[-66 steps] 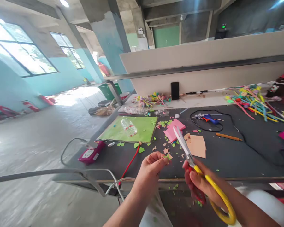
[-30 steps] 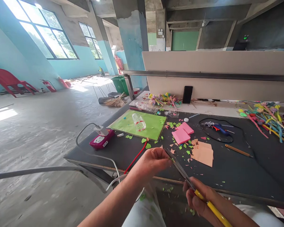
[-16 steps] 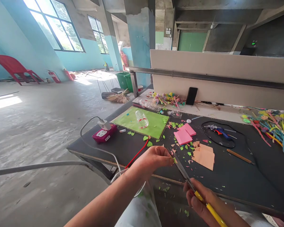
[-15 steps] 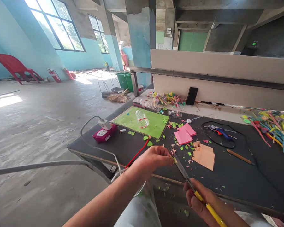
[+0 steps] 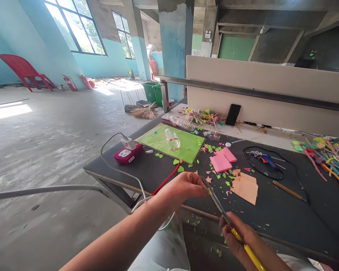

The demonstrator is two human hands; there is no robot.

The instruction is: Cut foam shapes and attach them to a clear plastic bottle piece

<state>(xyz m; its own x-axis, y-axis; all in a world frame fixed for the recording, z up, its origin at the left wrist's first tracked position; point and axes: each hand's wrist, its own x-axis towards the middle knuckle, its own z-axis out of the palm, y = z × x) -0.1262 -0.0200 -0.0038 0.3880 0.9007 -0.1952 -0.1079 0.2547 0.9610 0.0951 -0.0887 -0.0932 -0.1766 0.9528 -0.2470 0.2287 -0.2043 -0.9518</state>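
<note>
Yellow-handled scissors [image 5: 221,210], aslant, tips forward-left – silvery blades at a small green paper scrap [image 5: 209,191]

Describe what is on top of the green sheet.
A clear plastic bottle lies on the green sheet, with a small blue item left of it and green scraps near the sheet's right corner. Anything under the sheet is covered and cannot be seen.

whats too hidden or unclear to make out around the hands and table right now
All in the head view:
Green paper: full shape hidden by the left hand.
Scissors: handles partly covered by the right hand and cut off by the bottom edge.
Colourful pile: cut off by the right edge.
Scraps below: too small for exact shapes.
</note>
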